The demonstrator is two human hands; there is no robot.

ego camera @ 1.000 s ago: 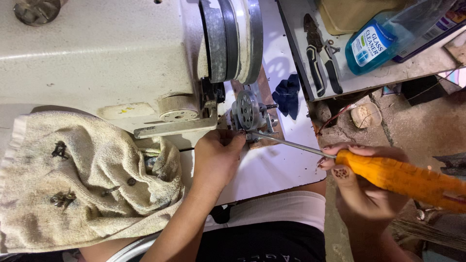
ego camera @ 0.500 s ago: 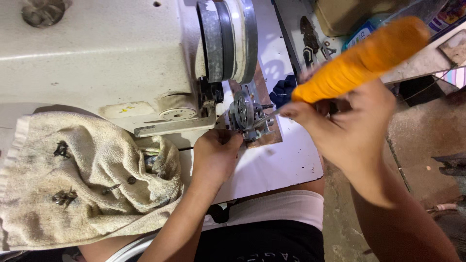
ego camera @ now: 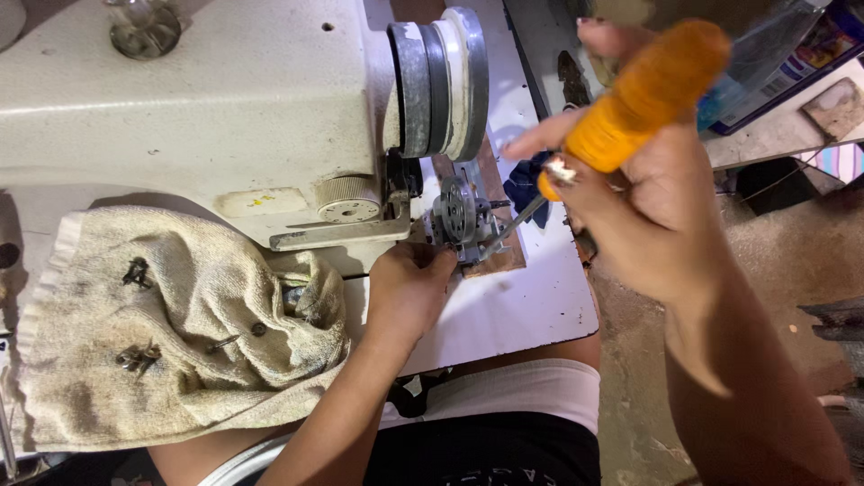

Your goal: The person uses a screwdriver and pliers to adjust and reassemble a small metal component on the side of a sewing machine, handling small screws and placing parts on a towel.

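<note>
My right hand (ego camera: 661, 211) grips an orange-handled screwdriver (ego camera: 643, 90); its metal shaft slants down-left with the tip at a small grey metal mechanism (ego camera: 461, 220) beside the sewing machine's handwheel (ego camera: 441, 81). My left hand (ego camera: 409, 288) holds that mechanism from below, fingers pinched on its lower edge. The cream sewing machine body (ego camera: 198, 99) fills the upper left.
A dirty beige towel (ego camera: 171, 333) with several small screws and metal parts on it lies on the white table (ego camera: 504, 315) at the left. A dark blue cloth (ego camera: 526, 184) sits behind the mechanism. Boxes and a tray stand at the upper right, bare floor (ego camera: 774, 261) at the right.
My right hand has swung the screwdriver up from low right and set its tip on the mechanism, then shifted slightly right. The left hand has stayed on the mechanism.
</note>
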